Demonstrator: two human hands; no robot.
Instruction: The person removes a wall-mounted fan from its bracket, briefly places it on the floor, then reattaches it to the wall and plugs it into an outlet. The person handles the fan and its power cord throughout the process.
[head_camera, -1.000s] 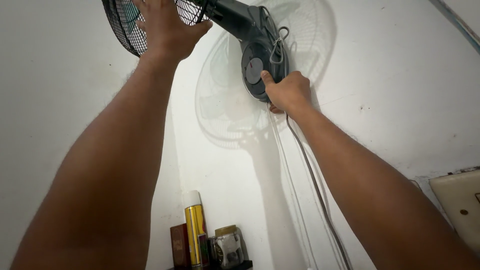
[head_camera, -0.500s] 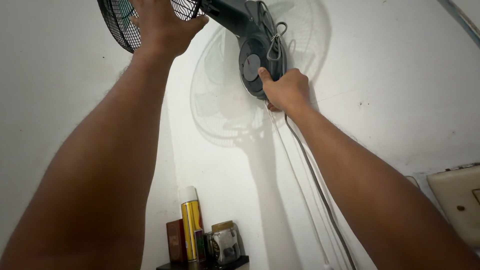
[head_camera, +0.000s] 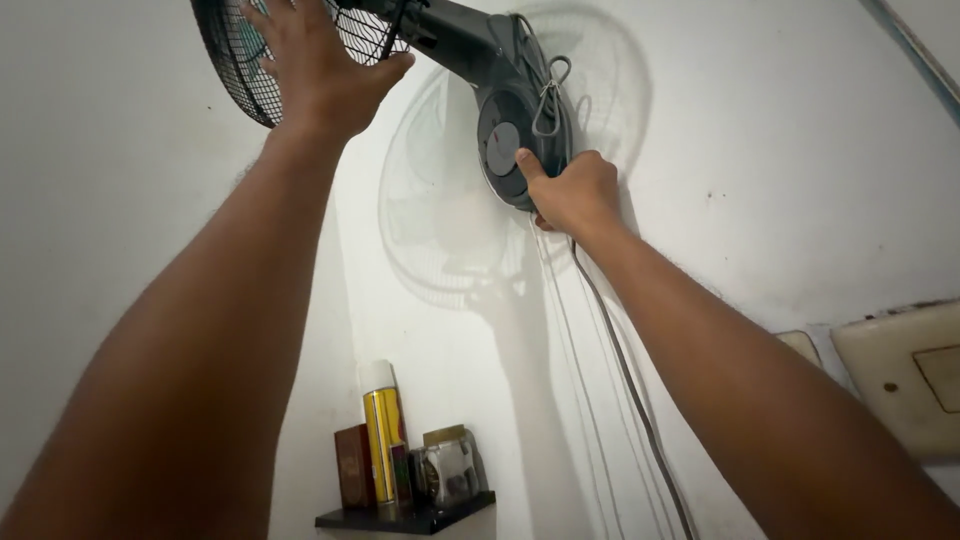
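Left hand (head_camera: 318, 75) fingers spread flat on wall fan's black grille (head_camera: 235, 70) | right hand (head_camera: 572, 192) clamps round base (head_camera: 512, 150), thumb on dial | grille far left of base

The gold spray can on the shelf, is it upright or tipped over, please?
Upright: the spray can stands on the shelf, white cap on top.

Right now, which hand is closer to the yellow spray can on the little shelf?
Neither clearly. The yellow spray can stands far below both: left hand on the fan grille, right hand at the fan's base.
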